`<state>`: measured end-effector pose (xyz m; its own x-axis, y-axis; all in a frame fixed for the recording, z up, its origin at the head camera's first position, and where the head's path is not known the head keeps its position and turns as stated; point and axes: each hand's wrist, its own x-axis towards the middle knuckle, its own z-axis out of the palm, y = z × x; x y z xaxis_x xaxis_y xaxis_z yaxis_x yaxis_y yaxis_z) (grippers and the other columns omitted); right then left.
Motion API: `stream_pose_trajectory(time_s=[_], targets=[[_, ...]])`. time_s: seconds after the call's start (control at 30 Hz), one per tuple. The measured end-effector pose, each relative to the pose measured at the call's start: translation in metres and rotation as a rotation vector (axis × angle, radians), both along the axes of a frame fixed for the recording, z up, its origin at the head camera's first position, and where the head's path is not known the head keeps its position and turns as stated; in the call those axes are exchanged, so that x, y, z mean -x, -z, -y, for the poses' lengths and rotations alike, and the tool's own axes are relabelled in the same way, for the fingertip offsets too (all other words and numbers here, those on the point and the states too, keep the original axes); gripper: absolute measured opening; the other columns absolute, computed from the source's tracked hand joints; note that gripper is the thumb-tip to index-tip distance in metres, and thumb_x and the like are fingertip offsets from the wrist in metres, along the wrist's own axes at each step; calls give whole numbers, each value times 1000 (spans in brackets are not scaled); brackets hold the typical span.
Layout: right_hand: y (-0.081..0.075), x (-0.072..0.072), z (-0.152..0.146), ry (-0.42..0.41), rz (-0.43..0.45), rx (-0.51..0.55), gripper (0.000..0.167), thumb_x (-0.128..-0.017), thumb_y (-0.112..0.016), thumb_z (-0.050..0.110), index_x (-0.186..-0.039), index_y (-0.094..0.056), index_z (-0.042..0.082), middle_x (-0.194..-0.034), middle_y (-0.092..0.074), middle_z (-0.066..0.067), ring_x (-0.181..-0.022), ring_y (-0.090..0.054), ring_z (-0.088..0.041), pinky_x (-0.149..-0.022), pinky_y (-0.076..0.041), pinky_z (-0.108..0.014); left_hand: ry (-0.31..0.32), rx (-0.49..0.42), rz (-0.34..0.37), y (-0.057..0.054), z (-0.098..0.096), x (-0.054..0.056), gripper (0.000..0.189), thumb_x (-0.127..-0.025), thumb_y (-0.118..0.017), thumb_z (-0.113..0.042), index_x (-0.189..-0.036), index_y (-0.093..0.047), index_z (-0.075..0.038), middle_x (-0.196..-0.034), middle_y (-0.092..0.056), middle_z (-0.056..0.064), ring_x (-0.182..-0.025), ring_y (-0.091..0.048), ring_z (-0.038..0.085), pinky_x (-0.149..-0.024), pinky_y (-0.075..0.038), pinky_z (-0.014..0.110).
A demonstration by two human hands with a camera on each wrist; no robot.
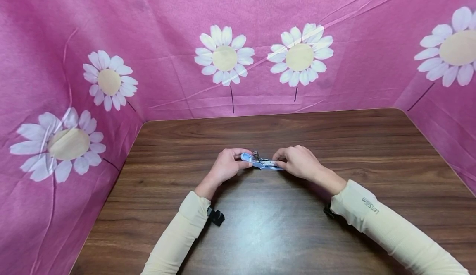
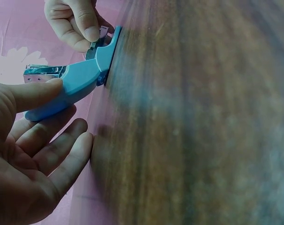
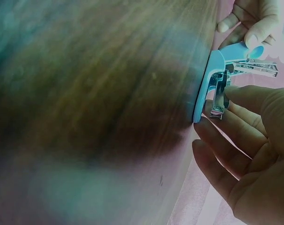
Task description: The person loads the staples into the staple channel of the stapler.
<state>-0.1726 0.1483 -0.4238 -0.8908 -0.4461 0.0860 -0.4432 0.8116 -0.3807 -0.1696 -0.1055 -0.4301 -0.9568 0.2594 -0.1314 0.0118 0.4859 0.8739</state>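
A light blue stapler (image 1: 256,165) lies on the table with its top swung up, showing the metal inside. Its raised blue cover (image 2: 78,79) is between the thumb and fingers of my left hand (image 1: 226,166), which grips it from the left. At the other end, my right hand (image 1: 300,163) pinches at the metal staple channel (image 3: 220,96) above the base. The right thumb touches the channel, with fingertips beside the base. Whether a small strip of staples lies between those fingertips, I cannot tell. A second metal piece (image 3: 257,68) sticks out under the cover.
The brown wood-grain table (image 1: 178,138) meets a pink cloth (image 1: 167,39) with white flowers at the back and sides. A black strap with a small camera (image 1: 216,216) sits on the left wrist.
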Motion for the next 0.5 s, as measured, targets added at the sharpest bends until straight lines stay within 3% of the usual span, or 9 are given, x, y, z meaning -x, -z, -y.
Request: stream_pose_trajectory(time_s=[0.5], targets=[[0,0,0,6,10,-4,8,-90,-75,29,-97,-78,26,-84,-76,12,-66,-56,-9,-65,-50,-40,3,-5,-15,3,1,1,23,-85,-82,-17,-109,-78,-18,-93,-78,-2,-58,-50,6,-52,-38,22]])
